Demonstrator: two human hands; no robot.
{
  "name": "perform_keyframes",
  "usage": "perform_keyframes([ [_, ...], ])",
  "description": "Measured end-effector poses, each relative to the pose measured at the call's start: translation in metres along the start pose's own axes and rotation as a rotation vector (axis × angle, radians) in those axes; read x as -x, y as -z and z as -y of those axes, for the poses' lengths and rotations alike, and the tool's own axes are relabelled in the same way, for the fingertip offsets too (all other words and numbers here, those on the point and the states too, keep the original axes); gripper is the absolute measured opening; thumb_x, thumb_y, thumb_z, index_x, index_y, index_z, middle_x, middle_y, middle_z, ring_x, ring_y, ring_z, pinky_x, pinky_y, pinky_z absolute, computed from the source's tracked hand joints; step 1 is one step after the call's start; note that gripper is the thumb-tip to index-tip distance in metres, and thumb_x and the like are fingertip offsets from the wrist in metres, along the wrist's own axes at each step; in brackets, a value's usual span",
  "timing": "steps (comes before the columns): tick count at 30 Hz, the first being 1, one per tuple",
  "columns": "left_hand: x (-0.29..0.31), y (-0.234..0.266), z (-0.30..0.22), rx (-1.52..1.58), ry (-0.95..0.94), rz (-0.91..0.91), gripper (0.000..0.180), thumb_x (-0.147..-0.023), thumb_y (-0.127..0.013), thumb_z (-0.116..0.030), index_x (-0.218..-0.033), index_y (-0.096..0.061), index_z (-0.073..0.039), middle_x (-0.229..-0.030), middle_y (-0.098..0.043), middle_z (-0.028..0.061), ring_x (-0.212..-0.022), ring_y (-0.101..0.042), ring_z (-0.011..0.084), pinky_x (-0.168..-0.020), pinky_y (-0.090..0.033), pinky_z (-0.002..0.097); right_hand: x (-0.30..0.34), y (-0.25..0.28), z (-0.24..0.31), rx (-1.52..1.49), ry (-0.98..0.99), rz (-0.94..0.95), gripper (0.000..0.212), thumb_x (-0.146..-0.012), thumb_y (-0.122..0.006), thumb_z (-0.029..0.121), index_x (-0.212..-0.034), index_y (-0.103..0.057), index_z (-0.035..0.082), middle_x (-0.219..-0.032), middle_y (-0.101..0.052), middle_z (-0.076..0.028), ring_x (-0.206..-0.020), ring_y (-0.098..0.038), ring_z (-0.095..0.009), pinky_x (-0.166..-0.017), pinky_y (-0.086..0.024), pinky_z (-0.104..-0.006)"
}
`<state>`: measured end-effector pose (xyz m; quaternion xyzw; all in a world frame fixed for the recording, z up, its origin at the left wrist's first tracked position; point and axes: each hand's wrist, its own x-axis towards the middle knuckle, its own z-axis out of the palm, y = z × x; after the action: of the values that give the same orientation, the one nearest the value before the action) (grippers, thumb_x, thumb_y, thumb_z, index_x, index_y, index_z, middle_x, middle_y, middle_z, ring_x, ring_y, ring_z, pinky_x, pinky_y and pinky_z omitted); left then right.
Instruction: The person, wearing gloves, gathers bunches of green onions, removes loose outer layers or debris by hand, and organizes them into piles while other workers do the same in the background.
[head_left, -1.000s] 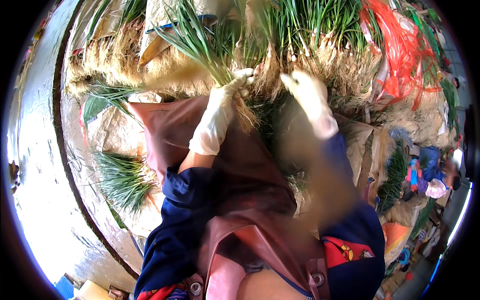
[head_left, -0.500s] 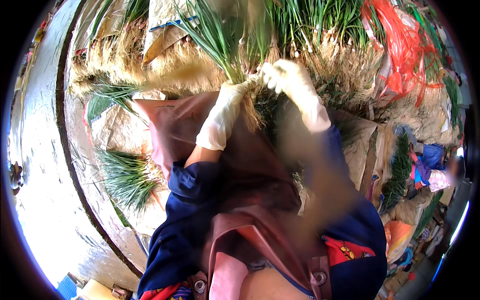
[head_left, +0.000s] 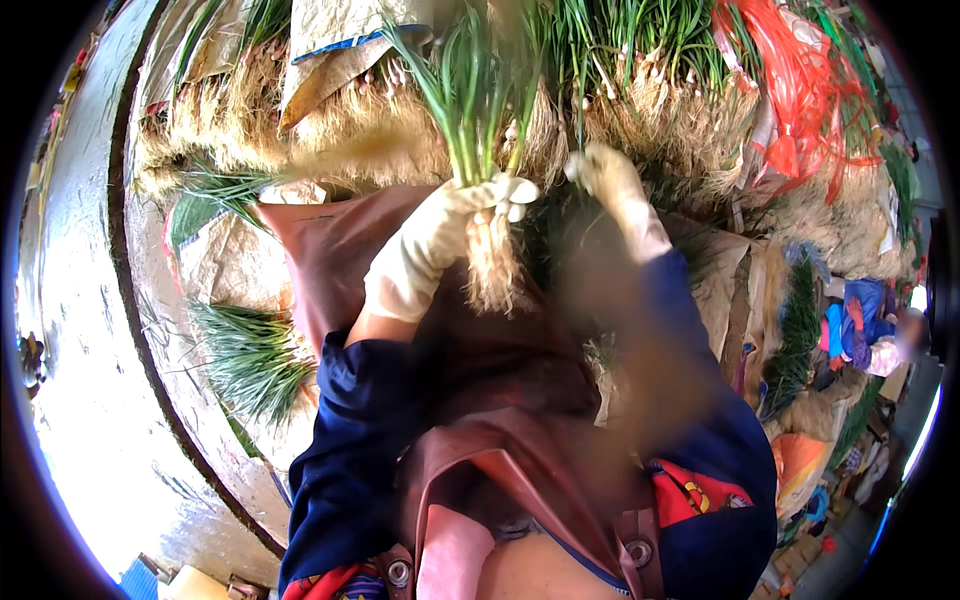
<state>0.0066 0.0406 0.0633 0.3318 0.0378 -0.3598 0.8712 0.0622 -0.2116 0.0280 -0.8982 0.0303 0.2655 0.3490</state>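
My left hand (head_left: 437,250), in a white glove, grips a bunch of green onions (head_left: 477,110) just above its pale hairy roots (head_left: 492,268), green leaves pointing away from me. My right hand (head_left: 612,180), also gloved, is up beside the bunch at the heap of green onions (head_left: 640,80) lying ahead, fingers closed around a stalk or two there. A brown apron (head_left: 340,240) covers my lap beneath both hands. My dark blue sleeves reach up from the lower edge.
More green onion bundles (head_left: 250,350) lie at my left on brown paper sacks (head_left: 225,260). Orange netting (head_left: 800,90) lies at the upper right. Another person (head_left: 870,325) sits at the right edge. A curved concrete kerb (head_left: 150,330) runs down the left.
My left hand has lifted its bunch slightly to the right. My right hand moved from the bunch out to the heap ahead.
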Motion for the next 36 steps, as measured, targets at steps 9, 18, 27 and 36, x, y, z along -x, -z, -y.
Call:
perform_keyframes([
  [9, -0.034, 0.013, -0.001, 0.265, -0.318, -0.260, 0.033, -0.086, -0.062, -0.016, -0.113, -0.056, 0.002, -0.071, -0.055, 0.0011, -0.066, -0.052, 0.0160, -0.074, -0.048, 0.0327, -0.032, 0.030, 0.084, 0.456, 0.070, -0.358, 0.040, -0.085, -0.056, 0.048, -0.079, -0.055, 0.009, -0.064, -0.049, -0.004, -0.055, -0.045, -0.012, -0.053, -0.040, -0.0293],
  [18, -0.050, 0.023, 0.016, -0.056, -0.275, -0.526, 0.028, -0.082, -0.068, -0.011, -0.106, -0.064, 0.001, -0.093, -0.068, 0.0078, -0.077, -0.062, 0.0112, -0.061, -0.045, 0.0206, 0.034, -0.020, 0.101, 0.533, 0.365, -0.140, 0.030, -0.085, -0.059, 0.036, -0.101, -0.064, 0.011, -0.089, -0.066, -0.005, -0.073, -0.060, -0.014, -0.072, -0.048, -0.0236],
  [27, -0.053, 0.026, 0.024, 0.061, -0.142, -0.451, 0.020, -0.088, -0.058, -0.009, -0.104, -0.062, 0.001, -0.083, -0.067, 0.0068, -0.065, -0.062, 0.0129, -0.059, -0.051, 0.0241, -0.034, -0.031, 0.087, -1.164, -0.005, 0.361, 0.043, -0.078, -0.069, 0.045, -0.099, -0.058, 0.011, -0.058, -0.052, 0.003, -0.045, -0.048, -0.008, -0.035, -0.037, -0.0206],
  [36, -0.045, 0.021, 0.025, 0.342, -0.049, -0.378, 0.022, -0.087, -0.057, -0.010, -0.106, -0.062, 0.000, -0.085, -0.066, 0.0042, -0.072, -0.062, 0.0141, -0.069, -0.053, 0.0293, -0.046, -0.082, 0.068, -1.480, -0.107, -0.008, 0.021, -0.081, -0.069, 0.023, -0.091, -0.060, 0.007, -0.068, -0.058, -0.005, -0.047, -0.051, -0.013, -0.039, -0.042, -0.0236],
])
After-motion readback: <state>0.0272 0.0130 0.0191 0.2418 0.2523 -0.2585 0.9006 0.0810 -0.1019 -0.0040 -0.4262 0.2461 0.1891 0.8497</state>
